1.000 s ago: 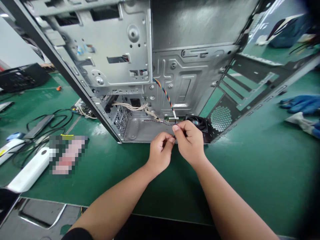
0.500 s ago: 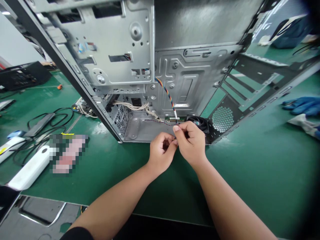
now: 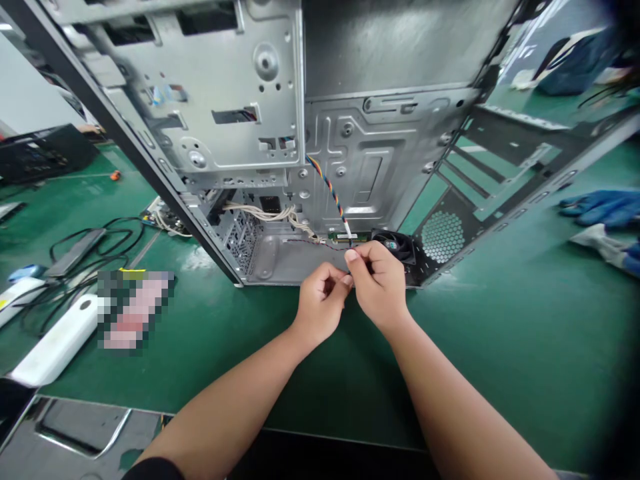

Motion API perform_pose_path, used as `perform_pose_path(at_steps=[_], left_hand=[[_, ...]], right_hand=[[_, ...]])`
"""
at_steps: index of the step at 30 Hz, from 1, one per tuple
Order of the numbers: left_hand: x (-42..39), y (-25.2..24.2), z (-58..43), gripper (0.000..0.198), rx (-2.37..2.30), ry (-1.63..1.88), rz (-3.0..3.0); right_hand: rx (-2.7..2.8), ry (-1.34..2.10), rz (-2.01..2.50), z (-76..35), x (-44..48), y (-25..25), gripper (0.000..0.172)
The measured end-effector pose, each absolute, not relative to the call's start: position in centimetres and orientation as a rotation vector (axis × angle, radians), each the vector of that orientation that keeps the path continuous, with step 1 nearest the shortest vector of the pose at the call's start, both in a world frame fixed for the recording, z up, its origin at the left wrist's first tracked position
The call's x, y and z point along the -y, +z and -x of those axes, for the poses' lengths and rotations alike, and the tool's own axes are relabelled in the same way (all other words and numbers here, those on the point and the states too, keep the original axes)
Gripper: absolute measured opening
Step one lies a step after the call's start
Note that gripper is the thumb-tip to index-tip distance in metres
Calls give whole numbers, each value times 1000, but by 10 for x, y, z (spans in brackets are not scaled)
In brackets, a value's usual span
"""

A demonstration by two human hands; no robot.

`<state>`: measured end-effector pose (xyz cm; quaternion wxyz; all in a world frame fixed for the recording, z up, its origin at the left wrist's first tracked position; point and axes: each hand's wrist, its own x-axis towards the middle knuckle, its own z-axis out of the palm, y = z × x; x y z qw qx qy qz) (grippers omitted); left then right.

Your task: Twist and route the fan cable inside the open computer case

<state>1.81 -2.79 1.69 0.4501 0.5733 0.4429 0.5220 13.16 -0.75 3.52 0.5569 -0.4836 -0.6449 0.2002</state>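
Note:
A metal computer case [image 3: 395,153] stands in front of me with its side off. From its drive cage [image 3: 235,147] runs a twisted multicoloured cable [image 3: 330,190] with a white sleeve near its lower end. My right hand [image 3: 377,283] pinches that cable's end between thumb and finger. Beside it, my left hand [image 3: 323,303] is closed in a pinch, its fingertips nearly touching the right ones; the small dark bit between them is mostly hidden. A black fan [image 3: 395,245], a green circuit board [image 3: 345,237] and cream-coloured wires [image 3: 270,213] lie low in the case behind my hands.
The green tabletop [image 3: 500,373] carries a power strip [image 3: 77,252] with black cords, a white elongated device [image 3: 57,343] and a blurred-out flat object [image 3: 140,310] at left. Blue gloves [image 3: 603,210] lie at right. A black case [image 3: 45,153] sits at far left.
The view has shifted slightly, so the case appears a little further left. Both hands keep their pinch close together at the cable end, with hardly any movement.

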Motion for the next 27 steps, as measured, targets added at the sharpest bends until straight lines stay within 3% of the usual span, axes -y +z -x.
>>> perform_pose_path(at_steps=[6, 12, 22, 27], left_hand=[[32, 20, -18, 17, -1259, 1470, -1775], [31, 12, -20, 13, -1205, 1428, -1571], [24, 16, -16, 29, -834, 1169, -1198], [26, 16, -17, 19, -1085, 1314, -1457]], right_hand=[[1516, 438, 1157, -130, 8, 36, 19], [1516, 456, 1143, -130, 10, 38, 19], [1529, 527, 1100, -131, 8, 40, 18], [1563, 390, 1124, -130, 9, 38, 18]])
